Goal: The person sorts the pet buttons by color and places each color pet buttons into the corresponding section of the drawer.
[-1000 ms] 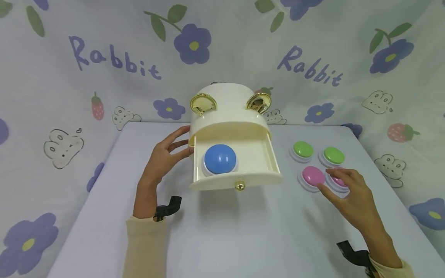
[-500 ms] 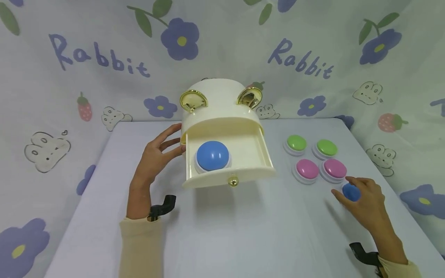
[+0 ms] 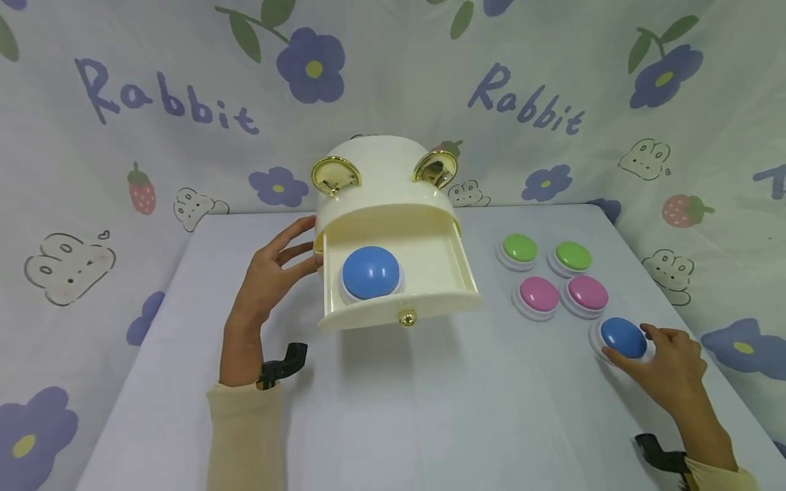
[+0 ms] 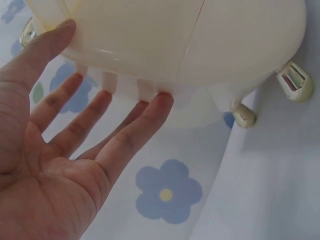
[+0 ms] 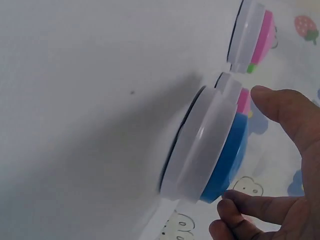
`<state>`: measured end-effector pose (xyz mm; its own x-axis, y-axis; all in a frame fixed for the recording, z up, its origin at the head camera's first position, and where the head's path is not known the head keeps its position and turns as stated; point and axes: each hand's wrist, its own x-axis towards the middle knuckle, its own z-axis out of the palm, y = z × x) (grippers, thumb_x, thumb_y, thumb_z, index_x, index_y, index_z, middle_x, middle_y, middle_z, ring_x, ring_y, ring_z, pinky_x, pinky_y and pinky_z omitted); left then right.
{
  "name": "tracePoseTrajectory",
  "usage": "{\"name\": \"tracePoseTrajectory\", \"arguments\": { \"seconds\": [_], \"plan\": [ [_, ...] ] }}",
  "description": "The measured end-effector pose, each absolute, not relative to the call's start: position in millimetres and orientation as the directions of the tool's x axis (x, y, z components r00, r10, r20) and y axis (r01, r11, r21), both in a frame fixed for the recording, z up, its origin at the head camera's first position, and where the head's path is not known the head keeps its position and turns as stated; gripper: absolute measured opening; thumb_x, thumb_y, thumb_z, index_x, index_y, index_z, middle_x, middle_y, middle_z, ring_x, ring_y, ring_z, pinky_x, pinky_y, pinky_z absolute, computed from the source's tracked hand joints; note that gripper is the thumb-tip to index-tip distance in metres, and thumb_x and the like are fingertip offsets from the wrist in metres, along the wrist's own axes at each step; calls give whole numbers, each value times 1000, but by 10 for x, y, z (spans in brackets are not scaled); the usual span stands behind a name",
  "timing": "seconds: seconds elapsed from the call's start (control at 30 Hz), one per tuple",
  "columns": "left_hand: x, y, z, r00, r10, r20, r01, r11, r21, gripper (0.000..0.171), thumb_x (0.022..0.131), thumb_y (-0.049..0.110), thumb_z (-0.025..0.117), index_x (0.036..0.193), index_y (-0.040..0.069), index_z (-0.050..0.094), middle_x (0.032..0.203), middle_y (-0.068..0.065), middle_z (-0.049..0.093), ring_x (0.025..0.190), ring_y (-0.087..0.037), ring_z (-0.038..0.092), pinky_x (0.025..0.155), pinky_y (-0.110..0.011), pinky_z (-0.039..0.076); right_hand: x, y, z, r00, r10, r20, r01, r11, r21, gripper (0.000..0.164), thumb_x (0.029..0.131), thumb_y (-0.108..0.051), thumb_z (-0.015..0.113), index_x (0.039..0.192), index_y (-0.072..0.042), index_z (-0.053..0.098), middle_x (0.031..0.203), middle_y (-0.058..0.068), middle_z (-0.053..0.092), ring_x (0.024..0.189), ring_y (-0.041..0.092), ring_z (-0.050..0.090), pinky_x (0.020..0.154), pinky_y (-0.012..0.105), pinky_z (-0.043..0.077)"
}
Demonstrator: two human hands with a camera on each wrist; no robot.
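Note:
A cream rounded box (image 3: pixel 383 160) with gold ears has its front drawer (image 3: pixel 439 273) pulled out. Inside the drawer, at the left, sits a blue domed push button (image 3: pixel 371 273) on a white base. My left hand (image 3: pixel 260 283) rests against the box's left side, fingers extended; in the left wrist view its thumb (image 4: pixel 62 35) touches the cream wall. On the table at the right, my right hand (image 3: pixel 672 368) is spread around another blue push button (image 3: pixel 623 337). The right wrist view shows a gap between the thumb (image 5: pixel 270 102) and that button; whether the other fingers touch it is unclear.
Behind the second blue button stand two pink push buttons (image 3: pixel 539 294) and two green push buttons (image 3: pixel 520 248) on the white table (image 3: pixel 491 409). A printed curtain (image 3: pixel 381 61) hangs behind the table. Gold feet (image 4: pixel 295 85) support the box.
My right hand has moved from over the pink buttons, right and toward me, to the blue button on the table. The head view has shifted slightly; my left hand stays at the box.

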<state>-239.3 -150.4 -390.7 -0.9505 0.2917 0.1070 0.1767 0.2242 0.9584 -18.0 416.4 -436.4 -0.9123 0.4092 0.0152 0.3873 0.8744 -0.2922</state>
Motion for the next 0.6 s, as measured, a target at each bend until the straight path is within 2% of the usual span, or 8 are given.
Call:
{"name": "tracePoseTrajectory", "arguments": {
  "seconds": [0.37,0.6],
  "plan": [
    [-2383,-1510,-3915,-950,296,105,171,208,963,67,90,31,78,149,39,46,152,16,41,134,-22,48,102,-49,49,-159,4250,-4432,-864,492,-111,502,817,-284,96,86,-55,72,132,23,39,123,46,28,118,63,23,86,75,27],
    [-2384,-1507,-3913,-950,292,109,177,215,960,68,90,31,78,149,39,46,152,16,41,134,-23,48,102,-50,49,-163,4279,-4459,-861,499,-95,504,817,-280,97,85,-59,71,129,23,42,122,46,31,116,63,26,85,75,30]
  ]
}}
